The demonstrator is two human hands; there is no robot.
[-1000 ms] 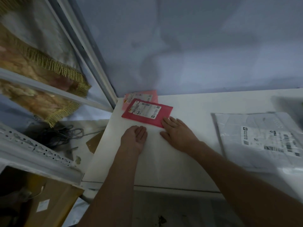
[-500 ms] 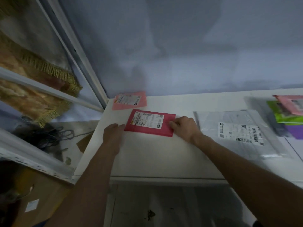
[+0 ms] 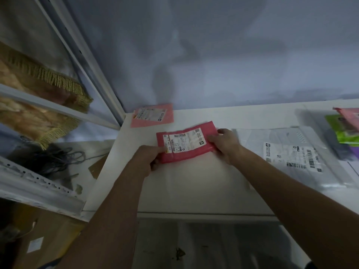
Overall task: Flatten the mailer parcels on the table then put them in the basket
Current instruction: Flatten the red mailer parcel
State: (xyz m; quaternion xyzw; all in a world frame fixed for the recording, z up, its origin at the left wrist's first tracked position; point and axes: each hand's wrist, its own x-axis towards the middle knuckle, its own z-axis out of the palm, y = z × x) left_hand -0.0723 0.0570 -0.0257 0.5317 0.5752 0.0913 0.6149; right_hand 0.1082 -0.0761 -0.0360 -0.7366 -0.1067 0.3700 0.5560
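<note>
Mailer point(image 3: 186, 144), red, labelled: held between my two grips, left hand point(image 3: 150, 159) pinching one short end, right hand point(image 3: 225, 144) curled round the other. It is on or just off the table point(image 3: 194, 191); I cannot tell which. I judge it light, soft and slick, apt to sag mid-span, so the ends are the place to hold it. Beyond my left grip: pink mailer point(image 3: 153, 115), flat. Outboard of my right grip: grey mailer point(image 3: 287, 152), flat, then a coloured heap point(image 3: 343, 127). Basket: not in view, contents unknown.
</note>
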